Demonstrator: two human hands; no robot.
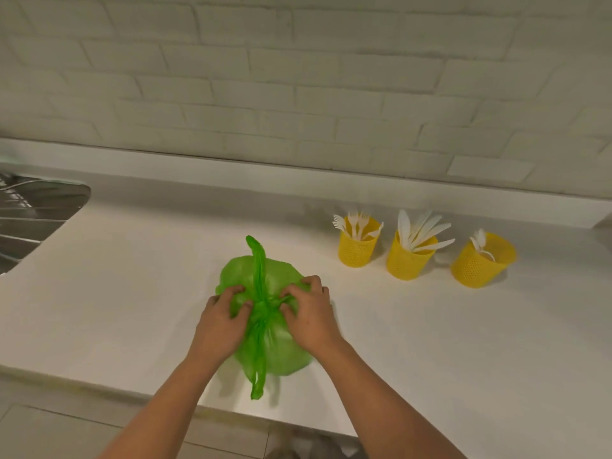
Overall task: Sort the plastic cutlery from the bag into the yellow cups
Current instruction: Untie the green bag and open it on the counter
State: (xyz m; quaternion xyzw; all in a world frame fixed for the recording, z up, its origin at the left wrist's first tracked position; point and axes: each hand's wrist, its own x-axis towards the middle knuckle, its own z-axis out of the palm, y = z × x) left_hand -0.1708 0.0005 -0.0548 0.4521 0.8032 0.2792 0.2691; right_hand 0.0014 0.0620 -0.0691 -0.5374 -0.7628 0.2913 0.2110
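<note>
A green plastic bag point(280, 346) lies on the white counter point(132, 293), knotted at its middle, with one handle loop pointing away and one toward me. My left hand point(220, 321) and my right hand point(311, 316) both pinch the bag right at the knot, fingers curled into the plastic. To the right stand three perforated yellow cups: one with white forks point(357, 245), one with white knives point(409, 260), one with white spoons point(480, 263).
A steel sink drainer point(29, 217) sits at the far left. A white brick wall point(298, 77) with a low ledge runs behind the counter. The counter's front edge is just below the bag, with floor tiles beneath.
</note>
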